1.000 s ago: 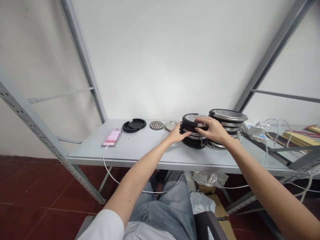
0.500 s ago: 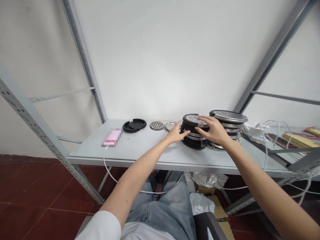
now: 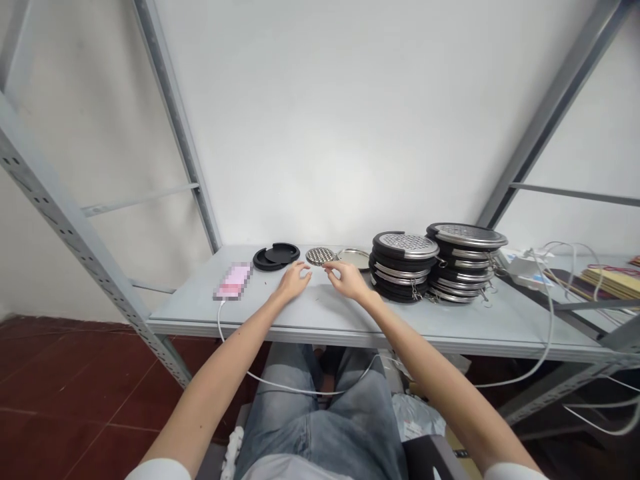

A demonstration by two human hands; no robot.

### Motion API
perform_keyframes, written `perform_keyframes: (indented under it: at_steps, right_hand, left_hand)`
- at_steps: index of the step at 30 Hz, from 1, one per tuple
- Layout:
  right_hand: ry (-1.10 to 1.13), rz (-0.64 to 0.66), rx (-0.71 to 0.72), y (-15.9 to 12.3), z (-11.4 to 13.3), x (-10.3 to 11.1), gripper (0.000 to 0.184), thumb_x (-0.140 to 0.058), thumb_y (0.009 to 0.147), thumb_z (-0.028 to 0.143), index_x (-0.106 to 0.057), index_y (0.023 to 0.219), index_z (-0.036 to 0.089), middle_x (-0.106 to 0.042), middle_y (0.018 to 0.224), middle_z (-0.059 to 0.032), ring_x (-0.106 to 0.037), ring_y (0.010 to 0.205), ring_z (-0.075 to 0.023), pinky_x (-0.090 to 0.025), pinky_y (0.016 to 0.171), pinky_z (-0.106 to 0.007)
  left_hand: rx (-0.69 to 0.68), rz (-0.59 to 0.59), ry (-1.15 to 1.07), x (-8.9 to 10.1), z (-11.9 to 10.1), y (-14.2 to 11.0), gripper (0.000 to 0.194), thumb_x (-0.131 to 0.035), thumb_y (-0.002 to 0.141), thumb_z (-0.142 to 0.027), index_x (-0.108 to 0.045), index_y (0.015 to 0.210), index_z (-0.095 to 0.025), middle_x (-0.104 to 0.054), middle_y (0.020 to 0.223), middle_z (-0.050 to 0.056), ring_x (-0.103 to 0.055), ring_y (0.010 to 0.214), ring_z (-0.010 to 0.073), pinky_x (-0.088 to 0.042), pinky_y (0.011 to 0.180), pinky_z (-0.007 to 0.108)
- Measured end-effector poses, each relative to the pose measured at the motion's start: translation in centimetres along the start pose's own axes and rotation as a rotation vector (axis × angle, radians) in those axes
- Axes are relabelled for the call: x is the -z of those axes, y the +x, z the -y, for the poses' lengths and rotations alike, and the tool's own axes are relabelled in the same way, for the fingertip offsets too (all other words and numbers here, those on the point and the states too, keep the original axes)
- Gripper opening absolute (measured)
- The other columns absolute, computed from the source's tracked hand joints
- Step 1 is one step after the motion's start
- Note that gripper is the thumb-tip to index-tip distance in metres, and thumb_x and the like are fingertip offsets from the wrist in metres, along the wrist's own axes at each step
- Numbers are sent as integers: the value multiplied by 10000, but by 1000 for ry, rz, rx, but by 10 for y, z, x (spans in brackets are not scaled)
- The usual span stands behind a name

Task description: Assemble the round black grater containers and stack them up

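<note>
While both arms reached over the desk (image 3: 320, 310), the left hand (image 3: 295, 283) and the right hand (image 3: 347, 280) were empty, with fingers bent and thumbs apart. Just past them lay the bumpy disc (image 3: 321, 255); I couldn't tell if the right fingertips touched it. It sat between the black holder (image 3: 283, 253) and the silver dish (image 3: 355, 257). Farther right stood the short stack (image 3: 404, 268) and the tall stack (image 3: 465, 267).

Got a flat, pink-screened phone (image 3: 234, 280), pixelated, on the pale grey worktop (image 3: 310, 317), with a thin white cable (image 3: 310, 393) off its near end. Small white box (image 3: 526, 267) over right, flat yellowish strips (image 3: 607, 283) beyond, dark red tiled floor (image 3: 50, 387) below.
</note>
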State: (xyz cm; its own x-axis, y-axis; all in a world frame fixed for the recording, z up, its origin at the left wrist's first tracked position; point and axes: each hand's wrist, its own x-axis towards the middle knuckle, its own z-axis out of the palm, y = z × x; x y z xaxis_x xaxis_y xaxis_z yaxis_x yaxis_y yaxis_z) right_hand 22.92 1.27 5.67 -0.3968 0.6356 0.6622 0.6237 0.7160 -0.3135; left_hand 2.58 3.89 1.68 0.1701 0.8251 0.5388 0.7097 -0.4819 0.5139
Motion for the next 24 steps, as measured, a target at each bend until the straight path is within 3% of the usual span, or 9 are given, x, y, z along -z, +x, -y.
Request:
perform_keyframes:
  at_steps: [4,8,12,15,24]
  right_hand:
    - [3,-84,-106,7,-6,-39,259,-495,830,152,-678,1006,203,-702,1050,-78,-612,1022,-243,-461,933,-396]
    - [25,-179,-241,-3,-16,-59,288,-464,817,147,-677,1009,176,-689,1069,-83,-580,1059,-233,-426,972,-379]
    - [94,-133,-450,-9,-31,-67,314,-474,810,175,-674,1053,156,-682,1120,-88,-584,1081,-211,-403,998,-335]
    - [117,-81,-553,-8,-42,-72,301,-499,794,192,-693,1015,128,-711,1038,-114,-639,970,-219,-450,928,-331]
    - [156,-87,-620,-8,-43,-72,273,-482,791,229,-734,872,159,-741,907,-75,-664,890,-205,-468,857,-296]
  left_hand:
    - [7,-49,34,-2,10,-5,195,-540,862,-217,-669,989,-146,-605,1137,121,-582,1111,239,-439,1011,397]
    - [-25,-41,61,-5,11,-9,187,-539,862,-211,-671,985,-164,-618,1138,95,-583,1099,217,-441,1005,353]
    - [-13,-21,112,-5,11,-14,204,-528,867,-214,-672,998,-153,-635,1107,103,-573,1092,228,-427,1006,356]
    - [-3,25,158,-5,10,-18,202,-555,846,-224,-682,984,-148,-648,1097,118,-558,1106,258,-403,1019,386]
    - [35,101,152,-2,9,-20,212,-523,857,-233,-708,934,-161,-718,1000,89,-639,979,219,-459,921,312]
